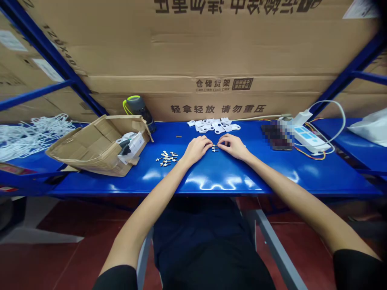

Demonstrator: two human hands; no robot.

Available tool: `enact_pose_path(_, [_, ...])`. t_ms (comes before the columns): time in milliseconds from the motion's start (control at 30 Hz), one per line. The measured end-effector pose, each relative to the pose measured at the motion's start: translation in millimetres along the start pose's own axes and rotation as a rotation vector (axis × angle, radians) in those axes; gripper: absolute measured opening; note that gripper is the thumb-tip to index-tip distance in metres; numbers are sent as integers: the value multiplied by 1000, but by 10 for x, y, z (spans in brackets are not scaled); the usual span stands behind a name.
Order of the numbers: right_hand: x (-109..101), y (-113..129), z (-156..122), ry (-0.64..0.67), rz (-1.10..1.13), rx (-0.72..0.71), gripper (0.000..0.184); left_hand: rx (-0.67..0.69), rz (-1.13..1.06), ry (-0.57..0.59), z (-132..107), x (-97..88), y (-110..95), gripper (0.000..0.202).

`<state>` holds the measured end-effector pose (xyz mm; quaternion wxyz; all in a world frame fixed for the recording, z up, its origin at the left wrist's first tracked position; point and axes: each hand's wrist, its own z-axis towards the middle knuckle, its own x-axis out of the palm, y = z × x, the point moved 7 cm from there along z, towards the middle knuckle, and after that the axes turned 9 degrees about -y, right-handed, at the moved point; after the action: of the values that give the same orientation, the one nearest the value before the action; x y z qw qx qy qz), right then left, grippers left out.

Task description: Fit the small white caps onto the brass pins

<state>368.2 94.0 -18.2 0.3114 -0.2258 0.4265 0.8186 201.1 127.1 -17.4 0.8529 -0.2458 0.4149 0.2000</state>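
Observation:
Just in front of me on the blue tabletop, my left hand (pixel 197 149) and my right hand (pixel 233 146) face each other with fingertips closed in a pinch. They grip opposite ends of a small metal pin (pixel 214 145). Right below it, near the fingertips, lies another small metal pin (pixel 215 150). To the left of my left hand is a loose pile of small brass-coloured pins (pixel 167 158). Behind my hands several flat white plastic pieces with holes (pixel 214 125) are heaped. Fine detail of the pins is too small to make out.
An open cardboard box (pixel 87 149) sits at left, a dark bottle (pixel 139 108) with a yellow-green loop behind it. White cords (pixel 33 135) pile at far left. At right lie a blurred dark device (pixel 277 136) and a power strip (pixel 310 139) with cables. Cardboard (pixel 211 52) backs the table.

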Motion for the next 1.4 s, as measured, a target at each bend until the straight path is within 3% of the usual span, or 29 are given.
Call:
enact_pose_path(267, [-58, 28, -6, -4, -10, 11, 22, -43, 3, -38, -21, -43, 31, 26])
enact_pose_path(400, [-131, 56, -21, 7, -195, -63, 31, -47, 28, -33, -73, -28, 78, 32])
enact_pose_path(633, [-14, -100, -141, 200, -395, -62, 58, -108, 51, 123, -134, 109, 131, 46])
enact_pose_path(800, [34, -158, -167, 277, -387, -18, 61, -112, 63, 140, -123, 108, 111, 47])
enact_pose_path(1400, [17, -110, -149, 323, -436, -22, 65, -151, 141, 208, -131, 54, 57, 52])
